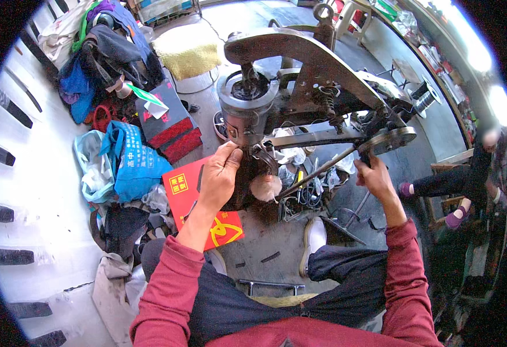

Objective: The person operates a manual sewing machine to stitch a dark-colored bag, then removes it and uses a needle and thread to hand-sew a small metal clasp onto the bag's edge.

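- Thumb and forefinger of the left hand (218, 176) come together at the foot of the dark cylinder (244, 124); whether they pinch anything, I cannot tell.
- The right hand (378, 178) has its fingers curled just under the round wheel (387, 140); its grip is unclear.
- Between the hands, a slanting metal rod (323, 172) and the horizontal bar (317, 137) stand in the way.
- A pale round piece (265, 188) sits below the cylinder, just right of the left hand.
- Beyond the rod lie loose tools and cables; left of the wrist, a red sheet (227, 230).
- Farther left are a blue bag (129, 162) and heaped clothes (111, 55).
- The machine (323, 81) itself rises ahead of both hands, its cylinder meeting the left fingertips, its wheel above the right.
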Demonstrator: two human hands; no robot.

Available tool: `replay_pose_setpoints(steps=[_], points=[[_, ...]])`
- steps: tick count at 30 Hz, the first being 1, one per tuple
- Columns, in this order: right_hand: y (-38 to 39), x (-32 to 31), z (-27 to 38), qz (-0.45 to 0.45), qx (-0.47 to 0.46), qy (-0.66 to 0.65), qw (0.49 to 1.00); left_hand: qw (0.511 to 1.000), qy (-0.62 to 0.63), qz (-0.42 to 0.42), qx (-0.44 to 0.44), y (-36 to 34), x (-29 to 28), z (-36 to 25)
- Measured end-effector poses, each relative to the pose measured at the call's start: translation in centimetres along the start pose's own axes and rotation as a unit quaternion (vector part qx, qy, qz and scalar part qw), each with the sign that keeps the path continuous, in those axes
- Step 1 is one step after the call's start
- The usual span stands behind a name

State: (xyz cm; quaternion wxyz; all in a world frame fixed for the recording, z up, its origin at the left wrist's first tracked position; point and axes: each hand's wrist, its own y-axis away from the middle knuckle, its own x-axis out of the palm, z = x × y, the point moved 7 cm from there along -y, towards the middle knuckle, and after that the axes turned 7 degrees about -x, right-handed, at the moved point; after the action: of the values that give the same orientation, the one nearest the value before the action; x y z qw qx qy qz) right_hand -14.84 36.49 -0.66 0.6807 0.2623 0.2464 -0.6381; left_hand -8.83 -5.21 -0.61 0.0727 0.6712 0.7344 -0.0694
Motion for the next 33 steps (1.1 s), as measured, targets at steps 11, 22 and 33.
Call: replay_pose_setpoints(steps=[11, 22, 33], points=[[-1.1, -13.7, 1.0, -0.228, -0.079, 0.165, 0.956, 0.999, 0.014, 0.003, 0.035, 0.2, 0.2, -2.1], [-1.8, -0.9, -9.0, 0.037, 0.053, -0.042, 0.997, 0.974, -0.164, -0.063, 0.140, 0.7, -0.9, -2.1], [0.0, -11.8, 4.7, -0.202, -0.098, 0.081, 0.971, 0.950, -0.215, -0.087, 0.210, 0.4, -0.8, -4.0]])
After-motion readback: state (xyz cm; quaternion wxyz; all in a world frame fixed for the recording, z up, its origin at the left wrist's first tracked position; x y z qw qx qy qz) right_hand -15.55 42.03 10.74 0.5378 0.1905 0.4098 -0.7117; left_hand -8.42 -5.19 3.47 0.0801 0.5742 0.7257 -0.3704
